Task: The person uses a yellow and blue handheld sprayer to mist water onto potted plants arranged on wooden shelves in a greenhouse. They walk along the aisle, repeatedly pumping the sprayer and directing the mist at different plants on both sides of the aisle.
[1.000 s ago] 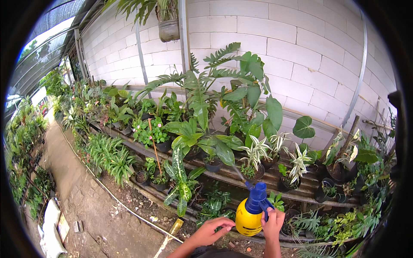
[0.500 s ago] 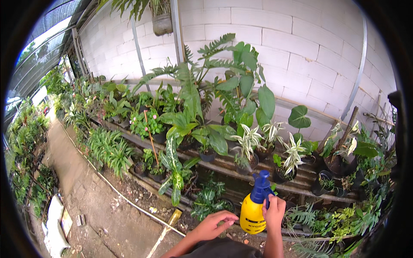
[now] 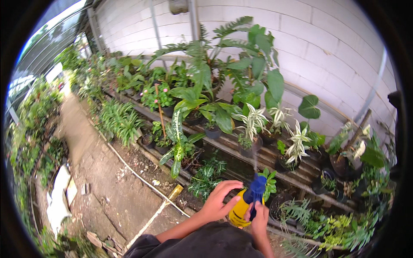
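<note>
My right hand (image 3: pixel 259 216) is wrapped round the blue handle of a pump spray bottle (image 3: pixel 238 213) with a yellow body. Its blue head (image 3: pixel 258 184) points away from me toward the potted plants. From the nozzle a faint grey streak, apparently spray, reaches toward a black pot (image 3: pixel 251 148) holding a white-and-green striped plant (image 3: pixel 252 122). Just left of the bottle is my left hand (image 3: pixel 218 201), fingers apart and holding nothing; whether its thumb touches the bottle I cannot tell. A small green leafy plant (image 3: pixel 270 182) shows right behind the spray head.
Potted plants crowd a stepped metal rack (image 3: pixel 275 172) along a white block wall (image 3: pixel 327 51). A pale pipe (image 3: pixel 133 170) runs along the dirt path (image 3: pixel 77 124). White sacks (image 3: pixel 59 198) lie at the left, with a yellow-ended pole (image 3: pixel 174 192) nearer to me.
The view has shifted and tilted. The spray bottle has come a little closer and leans more to the right at its top. My left hand has risen beside it, fingers spread wider.
</note>
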The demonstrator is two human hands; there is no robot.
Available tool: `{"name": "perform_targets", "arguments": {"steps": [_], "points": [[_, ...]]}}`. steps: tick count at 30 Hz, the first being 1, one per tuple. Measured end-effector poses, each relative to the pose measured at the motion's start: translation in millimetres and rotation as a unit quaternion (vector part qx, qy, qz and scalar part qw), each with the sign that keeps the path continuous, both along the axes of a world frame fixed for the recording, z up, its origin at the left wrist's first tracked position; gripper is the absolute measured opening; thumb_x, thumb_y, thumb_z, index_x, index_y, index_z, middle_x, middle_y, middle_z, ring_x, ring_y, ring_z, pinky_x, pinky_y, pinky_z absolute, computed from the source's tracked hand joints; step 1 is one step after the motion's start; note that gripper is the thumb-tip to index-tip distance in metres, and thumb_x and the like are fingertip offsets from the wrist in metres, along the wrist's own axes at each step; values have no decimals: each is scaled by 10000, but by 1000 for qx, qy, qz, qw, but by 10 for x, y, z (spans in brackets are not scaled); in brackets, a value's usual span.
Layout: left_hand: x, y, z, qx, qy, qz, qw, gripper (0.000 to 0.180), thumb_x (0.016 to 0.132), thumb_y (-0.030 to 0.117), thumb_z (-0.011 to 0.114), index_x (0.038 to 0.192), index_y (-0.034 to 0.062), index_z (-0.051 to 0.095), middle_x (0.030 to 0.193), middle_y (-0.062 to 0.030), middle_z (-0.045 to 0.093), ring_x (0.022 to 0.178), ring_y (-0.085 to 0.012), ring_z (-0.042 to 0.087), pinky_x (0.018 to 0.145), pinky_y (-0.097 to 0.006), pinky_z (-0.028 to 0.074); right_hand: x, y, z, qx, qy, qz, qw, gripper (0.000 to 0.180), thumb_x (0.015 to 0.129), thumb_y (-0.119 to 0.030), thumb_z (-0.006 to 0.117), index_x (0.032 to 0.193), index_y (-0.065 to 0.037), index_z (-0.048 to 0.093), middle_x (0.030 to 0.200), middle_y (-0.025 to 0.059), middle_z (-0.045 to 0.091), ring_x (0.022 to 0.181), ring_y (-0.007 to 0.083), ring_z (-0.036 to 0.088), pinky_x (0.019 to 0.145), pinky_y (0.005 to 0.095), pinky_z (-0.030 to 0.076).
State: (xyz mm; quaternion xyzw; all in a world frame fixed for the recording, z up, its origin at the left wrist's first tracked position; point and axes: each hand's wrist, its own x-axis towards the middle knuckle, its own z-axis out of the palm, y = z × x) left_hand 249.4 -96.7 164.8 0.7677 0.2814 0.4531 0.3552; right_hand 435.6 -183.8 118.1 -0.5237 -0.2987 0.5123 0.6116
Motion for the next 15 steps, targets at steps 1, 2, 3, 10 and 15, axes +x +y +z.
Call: {"name": "perform_targets", "arguments": {"steps": [1,2,3,10,15], "points": [[90,17,32,30,3,22,999,361,1008,140,699,1348,37,635,1371,-162,647,1274,-352,612,1088,-445,484,-14,-96,-57,-21,38,25,999,464,1112,-360,462,821,-21,586,605,58,556,531,157,536,536,310,418],[190,47,56,46,0,6,999,396,1001,181,716,1361,41,627,1379,-165,643,1294,-375,593,1122,-466,455,-22,-177,-114,-34,57,65,996,474,1120,-368,458,826,-19,587,614,61,560,543,158,539,546,307,422],[282,98,70,71,20,-26,997,463,1007,232,722,1415,47,604,1416,-168,634,1342,-358,579,1142,-462,454,-17,-257,-163,-59,69,90,992,485,1128,-376,453,832,-17,588,624,65,565,556,159,543,557,304,425],[702,20,193,85,340,-119,929,383,1035,250,587,1380,87,621,1103,-123,736,854,-381,750,735,-489,619,98,-513,-251,-52,71,261,961,374,1077,-322,649,843,-33,614,675,33,586,563,133,539,551,300,434],[574,252,540,167,92,1,982,350,1042,166,603,1381,80,628,1169,-120,736,874,-350,756,751,-447,625,95,-567,-152,-133,24,276,952,260,1039,-234,738,881,-105,578,672,-42,488,527,76,439,493,261,338]]}}
